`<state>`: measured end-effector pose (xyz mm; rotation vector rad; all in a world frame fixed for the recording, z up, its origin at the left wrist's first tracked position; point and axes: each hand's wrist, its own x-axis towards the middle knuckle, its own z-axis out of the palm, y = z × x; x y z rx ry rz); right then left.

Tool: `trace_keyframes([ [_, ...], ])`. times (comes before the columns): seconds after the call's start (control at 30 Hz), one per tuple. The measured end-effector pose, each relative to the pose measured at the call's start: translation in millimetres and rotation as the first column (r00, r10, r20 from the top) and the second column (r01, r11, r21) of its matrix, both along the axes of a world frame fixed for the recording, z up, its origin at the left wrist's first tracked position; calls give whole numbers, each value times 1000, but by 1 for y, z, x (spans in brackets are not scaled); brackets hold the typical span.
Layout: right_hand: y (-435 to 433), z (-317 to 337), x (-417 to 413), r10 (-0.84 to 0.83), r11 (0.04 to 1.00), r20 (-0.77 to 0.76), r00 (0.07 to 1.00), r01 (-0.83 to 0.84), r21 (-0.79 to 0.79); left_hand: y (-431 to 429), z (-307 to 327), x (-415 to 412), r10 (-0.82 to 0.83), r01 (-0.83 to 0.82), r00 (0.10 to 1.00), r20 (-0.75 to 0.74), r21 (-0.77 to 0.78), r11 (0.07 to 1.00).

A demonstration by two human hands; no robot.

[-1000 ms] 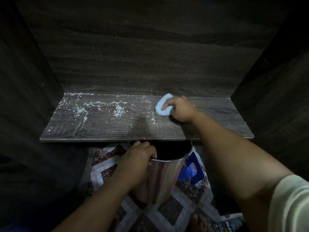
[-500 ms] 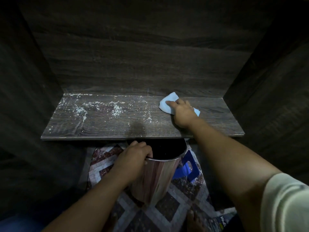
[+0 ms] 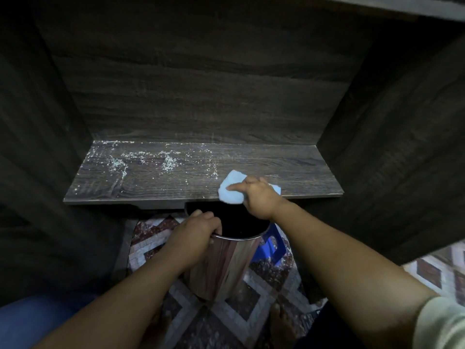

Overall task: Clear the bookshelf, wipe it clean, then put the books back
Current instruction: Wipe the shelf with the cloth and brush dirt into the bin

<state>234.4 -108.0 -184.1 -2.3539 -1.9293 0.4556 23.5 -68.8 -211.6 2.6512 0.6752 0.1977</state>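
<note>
Holding crumpled light-blue cloth (image 3: 230, 195) pressed down w/ right hand (image 3: 258, 199) at front edge of dark wood-grain shelf board (image 3: 302, 172), gripping rim of shiny metal bin (image 3: 226, 268) w/ left hand (image 3: 198, 230) just under that edge, w/ white crumbs (image 3: 168, 163) lying left of cloth along board's length, prob. next to sweep.

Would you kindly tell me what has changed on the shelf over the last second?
The right hand has dragged the light blue cloth from the back of the dark wooden shelf to its front edge, above the shiny metal bin. The left hand still grips the bin's rim, and the white crumbs on the shelf's left half remain.
</note>
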Motion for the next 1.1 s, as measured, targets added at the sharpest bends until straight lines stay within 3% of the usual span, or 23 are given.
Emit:
trace_keyframes([
  [0.1, -15, 7, -6, 44, 998, -93, 995, -48, -39, -3, 0, -2, -3, 3, 1000, 3, 5, 1000],
  [0.2, -23, 15, -4, -58, 986, -173, 983, 84, 143, -4, 1, -3, -21, 21, 1000, -10, 20, 1000],
  [0.33, -8, 14, 5, -210, 929, -95, 973, 229, 291, -2, -3, -1, -23, 23, 1000, 11, -4, 1000],
  [0.43, 4, 7, 5, -269, 940, -38, 962, 271, 205, 1, -7, -1, -18, 19, 999, 39, -32, 999],
  [0.57, -2, -8, -11, -211, 972, 39, 977, 206, 112, 4, -10, -4, 6, -5, 999, 46, -38, 999],
  [0.63, -9, -5, -21, -174, 977, -6, 985, 174, 126, 3, -10, -6, 12, -10, 999, 38, -30, 999],
  [0.77, -17, 31, -23, -149, 985, -152, 977, 134, -108, -1, -8, -7, -10, 10, 1000, 8, 7, 1000],
  [0.8, -19, 40, -23, -164, 983, -164, 973, 148, -105, -3, -7, -7, -19, 19, 1000, 1, 16, 1000],
  [0.87, -23, 49, -21, -207, 974, -159, 965, 218, 56, -6, -6, -6, -34, 34, 999, -8, 23, 999],
  [1.0, -36, 43, -28, -269, 854, -147, 952, 306, 421, -10, -8, -2, -48, 49, 999, -15, 28, 998],
  [1.1, -45, 23, -32, -249, 902, -104, 963, 269, 338, -11, -11, 1, -48, 48, 999, -10, 24, 999],
])
